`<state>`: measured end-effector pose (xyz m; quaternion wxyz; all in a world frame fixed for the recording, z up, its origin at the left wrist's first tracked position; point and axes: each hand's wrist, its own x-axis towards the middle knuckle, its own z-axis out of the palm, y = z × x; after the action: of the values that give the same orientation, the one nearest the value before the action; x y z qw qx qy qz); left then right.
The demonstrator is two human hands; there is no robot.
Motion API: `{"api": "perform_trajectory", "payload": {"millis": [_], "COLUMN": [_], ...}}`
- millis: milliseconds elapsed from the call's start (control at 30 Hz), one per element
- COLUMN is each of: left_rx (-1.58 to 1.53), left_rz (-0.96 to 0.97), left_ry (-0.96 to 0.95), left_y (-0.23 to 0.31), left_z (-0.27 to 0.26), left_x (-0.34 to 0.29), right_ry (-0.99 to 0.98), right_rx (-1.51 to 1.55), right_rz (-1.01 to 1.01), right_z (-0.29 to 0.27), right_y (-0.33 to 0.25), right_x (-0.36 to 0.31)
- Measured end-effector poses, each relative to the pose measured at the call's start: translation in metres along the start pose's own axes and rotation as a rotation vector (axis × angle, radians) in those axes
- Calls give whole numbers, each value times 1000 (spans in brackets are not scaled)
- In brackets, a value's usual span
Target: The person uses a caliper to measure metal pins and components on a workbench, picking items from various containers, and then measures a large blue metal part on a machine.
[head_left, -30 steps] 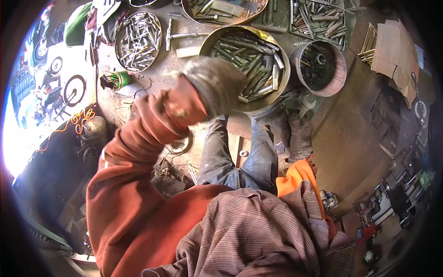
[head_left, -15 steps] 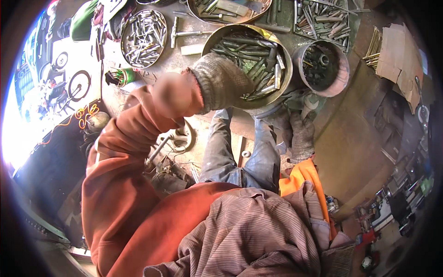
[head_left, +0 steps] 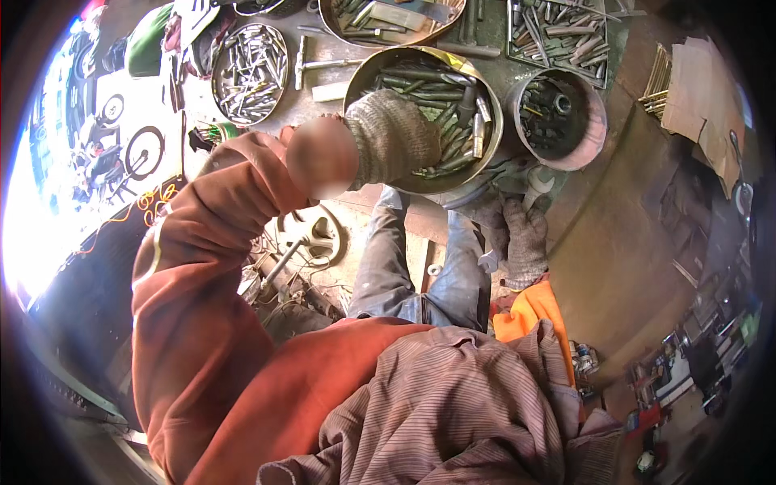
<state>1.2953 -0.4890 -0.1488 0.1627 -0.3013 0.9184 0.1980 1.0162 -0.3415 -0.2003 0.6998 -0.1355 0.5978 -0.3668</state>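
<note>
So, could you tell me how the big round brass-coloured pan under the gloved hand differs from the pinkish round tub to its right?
The big round brass-coloured pan is wider and shallower; the pinkish round tub is narrower with taller walls. The pan holds long grey metal rods and tools, while the tub holds small dark parts. The left hand, in a knitted glove, hangs over the pan; nothing hangs over the tub. Both are round, open and on the workshop floor.

Far left, a tray [head_left: 249,71] of metal bits; far right, a round tub [head_left: 590,141]; cardboard [head_left: 705,97] beyond.
</note>
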Motion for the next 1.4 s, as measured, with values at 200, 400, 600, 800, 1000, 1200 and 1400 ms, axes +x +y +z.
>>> {"api": "perform_trajectory", "payload": {"millis": [200, 400, 600, 800, 1000, 1200, 1400], "left_rx": [20, 36, 31, 145, 30, -790, -1839], "left_rz": [25, -14, 15, 215, 263, -26, -664], "left_ry": [-37, -112, 18, -80, 63, 458, 788], "left_y": [-2, -6, -1, -3, -3, 0, -52], "left_z": [25, 35, 7, -1, -15, -53, -50], "left_x": [9, 20, 13, 22, 22, -12, -112], "right_ry": [-29, 11, 9, 64, 97, 101, 150], "right_rx": [-35, -24, -24, -43, -33, -29, 0], "right_rz": [76, -22, -17, -37, -81, 54, -295], "right_z": [-10, 3, 6, -3, 7, 25, 120], "right_y": [1, -4, -10, 12, 3, -14, -44], "right_x": [6, -1, -2, 6, -4, -33, -78]}}
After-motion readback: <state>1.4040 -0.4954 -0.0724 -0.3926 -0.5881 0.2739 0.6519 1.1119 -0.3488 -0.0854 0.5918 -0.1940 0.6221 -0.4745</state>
